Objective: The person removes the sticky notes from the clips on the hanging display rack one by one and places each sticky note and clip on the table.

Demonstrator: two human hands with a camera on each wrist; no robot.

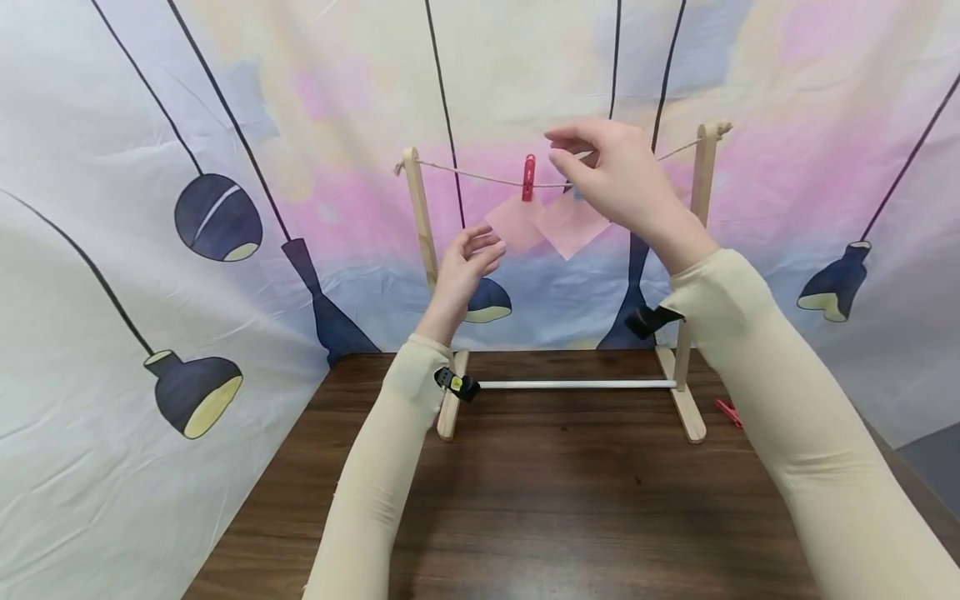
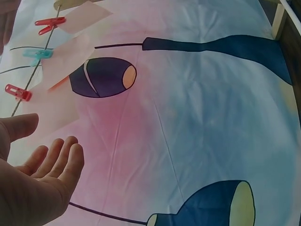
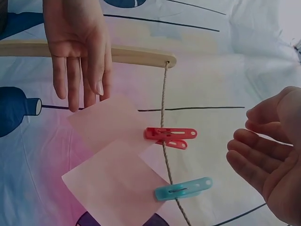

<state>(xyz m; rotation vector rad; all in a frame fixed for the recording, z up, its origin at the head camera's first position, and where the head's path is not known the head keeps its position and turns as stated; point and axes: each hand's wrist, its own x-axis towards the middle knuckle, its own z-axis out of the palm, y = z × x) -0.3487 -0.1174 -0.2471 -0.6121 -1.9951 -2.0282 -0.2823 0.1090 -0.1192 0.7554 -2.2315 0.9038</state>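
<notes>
Pink paper squares hang from a cord by clothespins. A red clothespin clips the left paper; a teal clothespin clips the middle paper. Farther along, in the left wrist view, another red clothespin bears a third paper, which my right hand and arm hide in the head view. My left hand holds nothing, its fingers extended close by the left paper's edge. Above the cord, my right hand has loosely bent fingers, empty and apart from the clothespins.
The cord runs between two wooden posts joined low down by a white rod. This stand is on a dark wooden table. A loose red clothespin lies by its right foot. A painted cloth hangs behind.
</notes>
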